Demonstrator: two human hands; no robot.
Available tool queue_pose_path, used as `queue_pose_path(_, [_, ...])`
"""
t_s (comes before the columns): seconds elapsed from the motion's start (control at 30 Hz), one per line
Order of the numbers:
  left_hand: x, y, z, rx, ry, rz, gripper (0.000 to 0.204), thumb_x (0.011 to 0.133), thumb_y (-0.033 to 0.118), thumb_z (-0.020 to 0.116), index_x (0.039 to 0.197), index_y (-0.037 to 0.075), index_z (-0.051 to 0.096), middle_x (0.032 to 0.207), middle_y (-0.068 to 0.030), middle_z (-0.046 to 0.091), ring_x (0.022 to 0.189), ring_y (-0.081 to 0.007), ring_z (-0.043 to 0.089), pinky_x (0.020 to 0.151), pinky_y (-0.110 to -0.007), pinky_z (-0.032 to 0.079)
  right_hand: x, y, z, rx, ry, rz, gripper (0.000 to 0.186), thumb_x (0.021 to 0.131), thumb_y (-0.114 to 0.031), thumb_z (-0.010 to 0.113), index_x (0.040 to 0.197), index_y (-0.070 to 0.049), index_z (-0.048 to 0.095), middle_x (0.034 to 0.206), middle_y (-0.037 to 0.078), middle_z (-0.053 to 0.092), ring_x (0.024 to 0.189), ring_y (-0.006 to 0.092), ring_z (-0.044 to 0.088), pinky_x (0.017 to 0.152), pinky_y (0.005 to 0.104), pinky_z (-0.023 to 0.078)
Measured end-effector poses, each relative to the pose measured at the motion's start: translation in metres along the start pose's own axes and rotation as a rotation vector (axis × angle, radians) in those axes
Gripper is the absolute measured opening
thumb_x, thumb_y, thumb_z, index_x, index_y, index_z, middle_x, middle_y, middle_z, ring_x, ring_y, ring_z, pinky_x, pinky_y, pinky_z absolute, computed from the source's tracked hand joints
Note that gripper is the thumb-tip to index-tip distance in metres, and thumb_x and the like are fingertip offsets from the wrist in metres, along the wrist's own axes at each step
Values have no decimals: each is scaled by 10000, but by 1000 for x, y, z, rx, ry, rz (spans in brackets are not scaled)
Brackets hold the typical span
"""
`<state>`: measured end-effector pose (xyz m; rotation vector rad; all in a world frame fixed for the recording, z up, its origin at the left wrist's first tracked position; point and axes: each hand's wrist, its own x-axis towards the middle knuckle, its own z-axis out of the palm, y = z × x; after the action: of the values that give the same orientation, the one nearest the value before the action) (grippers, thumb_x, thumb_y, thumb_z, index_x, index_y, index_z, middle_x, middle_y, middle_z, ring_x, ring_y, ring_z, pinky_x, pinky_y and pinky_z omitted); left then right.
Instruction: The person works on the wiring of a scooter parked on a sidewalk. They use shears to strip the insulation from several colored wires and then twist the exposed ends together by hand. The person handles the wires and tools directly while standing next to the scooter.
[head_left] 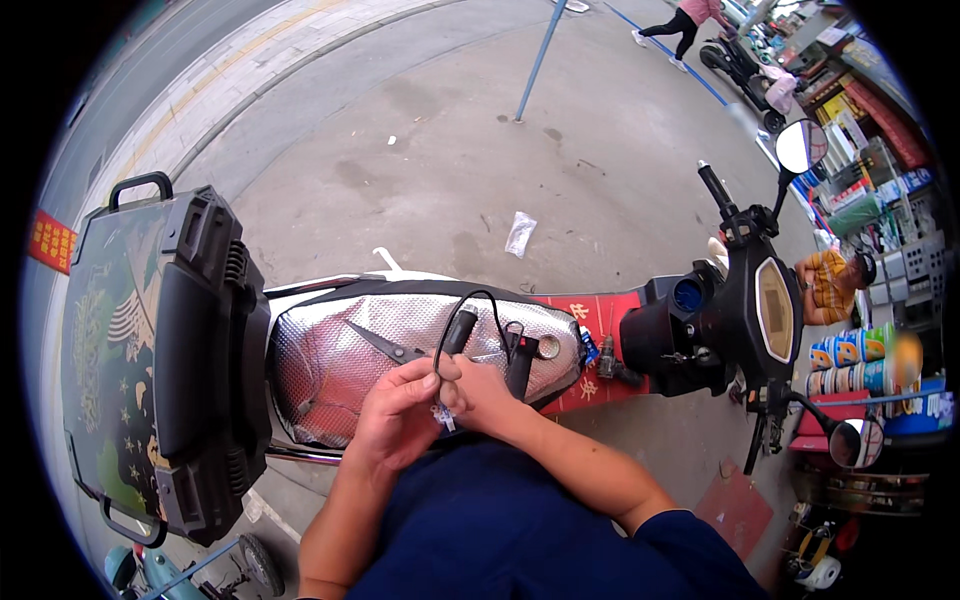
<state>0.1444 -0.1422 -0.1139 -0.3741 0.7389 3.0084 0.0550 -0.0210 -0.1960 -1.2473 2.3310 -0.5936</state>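
A scooter lies across the view with a silver quilted seat cover (330, 360). Above the seat, my left hand (400, 415) and my right hand (480, 395) meet, both pinching the end of a thin black cable (490, 305). The cable loops up to a black cylindrical plug (460, 330) resting on the seat. A small pale piece shows between my fingertips at the cable end (443, 415). Dark scissors (385, 347) lie on the seat just left of my hands. A small round metal part (548, 347) sits on the seat's front.
A large black top box (160, 350) is at the scooter's rear, left. Handlebars, dashboard (775, 305) and mirrors (800, 145) are at right. A seated person (830, 285) and stacked goods lie beyond. Another person (680, 25) walks far off. A blue pole (540, 55) stands on the pavement.
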Motion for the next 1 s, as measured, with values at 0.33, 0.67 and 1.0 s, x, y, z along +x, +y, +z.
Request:
queue_pose_path(0.33, [40, -10, 19, -149, -361, -220, 271, 969, 243, 500, 874, -8, 541, 682, -13, 450, 658, -152, 453, 720, -332, 418, -213, -37, -64, 542, 388, 859, 530, 772, -170, 755, 1246, -59, 548, 656, 24, 501, 598, 131, 500, 608, 279, 438])
queue_pose_path(0.67, [54, -80, 68, 784, -385, -51, 221, 1010, 148, 506, 1140, 6, 613, 849, 12, 610, 763, -66, 528, 683, -217, 436, -221, -83, -81, -5, 769, 746, 677, 659, -184, 811, 1255, -63, 513, 899, 108, 558, 782, 288, 576, 657, 390, 476])
queue_pose_path(1.0, [65, -90, 77, 990, -333, 23, 160, 999, 128, 509, 1030, 10, 612, 788, -29, 651, 717, -83, 552, 645, -241, 448, -225, -41, -94, -183, 687, 656, 680, 647, -199, 806, 1247, -58, 518, 917, 119, 553, 814, 315, 601, 660, 401, 501])
